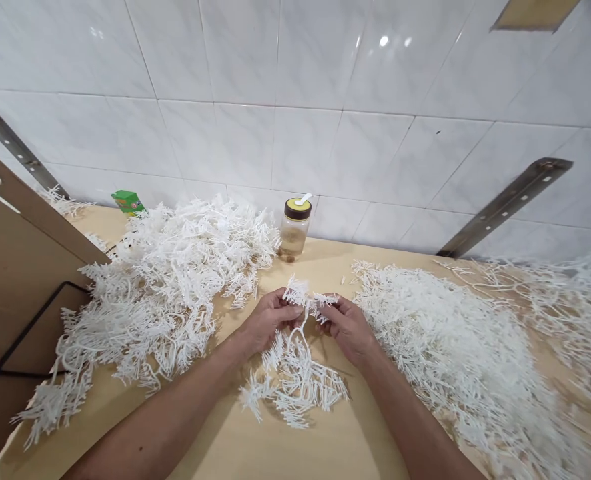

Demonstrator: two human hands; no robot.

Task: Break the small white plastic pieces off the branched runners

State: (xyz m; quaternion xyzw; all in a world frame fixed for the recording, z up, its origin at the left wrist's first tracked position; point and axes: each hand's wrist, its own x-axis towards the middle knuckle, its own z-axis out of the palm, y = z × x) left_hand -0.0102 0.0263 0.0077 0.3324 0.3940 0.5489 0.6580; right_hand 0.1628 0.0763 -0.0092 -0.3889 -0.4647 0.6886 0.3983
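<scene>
A white branched plastic sprig [303, 380] hangs between my hands over the table, its feathery lower tips spread toward me. My left hand [270, 320] pinches one upper tuft of it between thumb and fingers. On the other side, my right hand [348, 327] is closed on another small tuft. The exact grip points are partly covered by the fingers. To the left lies a large heap of similar white sprigs [190, 267]. A dense pile of loose white pieces [450, 340] spreads to the right of my right hand.
Behind my hands, a clear bottle [294, 233] with a yellow-topped lid stands near the tiled wall [305, 143]. A green box [129, 202] sits behind the left heap. Cardboard [30, 233] rises at the left. Bare white stems [575, 313] lie far right. Metal brackets [505, 207] lean on the wall.
</scene>
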